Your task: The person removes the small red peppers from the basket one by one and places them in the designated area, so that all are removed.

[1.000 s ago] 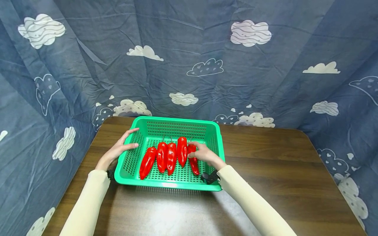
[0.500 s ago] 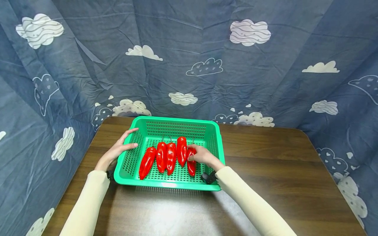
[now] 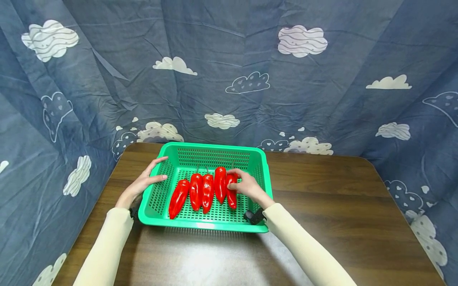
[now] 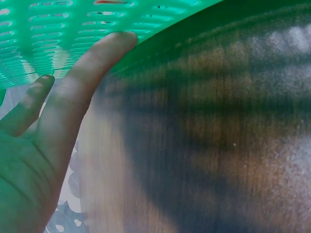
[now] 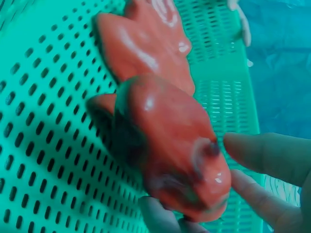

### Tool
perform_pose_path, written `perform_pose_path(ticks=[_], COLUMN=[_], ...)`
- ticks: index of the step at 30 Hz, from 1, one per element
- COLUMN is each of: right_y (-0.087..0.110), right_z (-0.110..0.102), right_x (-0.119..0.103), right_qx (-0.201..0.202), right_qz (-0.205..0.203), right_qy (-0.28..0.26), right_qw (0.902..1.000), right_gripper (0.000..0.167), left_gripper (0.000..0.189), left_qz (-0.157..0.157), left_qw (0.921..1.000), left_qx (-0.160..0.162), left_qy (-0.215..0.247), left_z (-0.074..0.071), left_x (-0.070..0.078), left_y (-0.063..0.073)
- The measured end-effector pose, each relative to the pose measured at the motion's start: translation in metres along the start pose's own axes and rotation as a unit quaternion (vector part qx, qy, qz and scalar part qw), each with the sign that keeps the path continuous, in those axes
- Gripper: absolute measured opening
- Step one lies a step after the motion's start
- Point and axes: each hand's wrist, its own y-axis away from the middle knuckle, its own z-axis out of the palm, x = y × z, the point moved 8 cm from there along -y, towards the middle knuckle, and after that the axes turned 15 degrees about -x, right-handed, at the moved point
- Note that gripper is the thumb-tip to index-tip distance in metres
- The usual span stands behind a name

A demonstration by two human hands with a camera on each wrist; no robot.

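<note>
In the head view, several glossy red long peppers [image 3: 208, 193] with thin stems lie side by side in a green plastic basket [image 3: 204, 225]. My right hand [image 3: 248, 186] reaches in over the rightmost pepper [image 3: 231, 199], thumb and fingers spread to either side of it. The right wrist view shows this pepper [image 5: 170, 126] close up, the fingertips [image 5: 233, 143] just off its side and the thumb at its lower edge. My left hand [image 3: 142, 183] lies at the basket's left wall, fingers extended. In the left wrist view, a fingertip [image 4: 127, 38] meets the slotted wall.
The basket stands on a brown wooden table [image 3: 322, 206], towards its back left. Behind and at both sides hangs a blue cloth [image 3: 247, 47] with a cloud pattern. A black wrist device [image 3: 253, 216] overlaps the basket's front right corner.
My right hand has drawn the rightmost pepper left, up beside its neighbour, and then shifted it slightly away from me. Its fingers have since spread apart. My left hand stays in place.
</note>
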Motion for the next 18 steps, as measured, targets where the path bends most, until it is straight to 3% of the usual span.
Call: perform_pose_path(ticks=[2,6,18], right_y=[0.002,0.006,0.021], right_z=[-0.001,-0.007,-0.014], right_x=[-0.001,-0.006,-0.022], right_qx=[-0.001,0.006,0.003], right_qz=[-0.011,-0.030,-0.068], right_qy=[-0.038,-0.064,-0.099], right_qw=[0.9992,0.9975,0.9928], right_gripper=[0.046,0.046,0.044], left_gripper=[0.066,0.066,0.067], left_qz=[0.002,0.007,0.002], left_qw=[1.0000,0.9998,1.0000], left_qx=[0.002,0.007,0.002], left_qy=[-0.006,-0.014,0.002], left_z=[0.000,0.000,0.001], left_x=[0.000,0.002,0.001], left_y=[0.000,0.000,0.001])
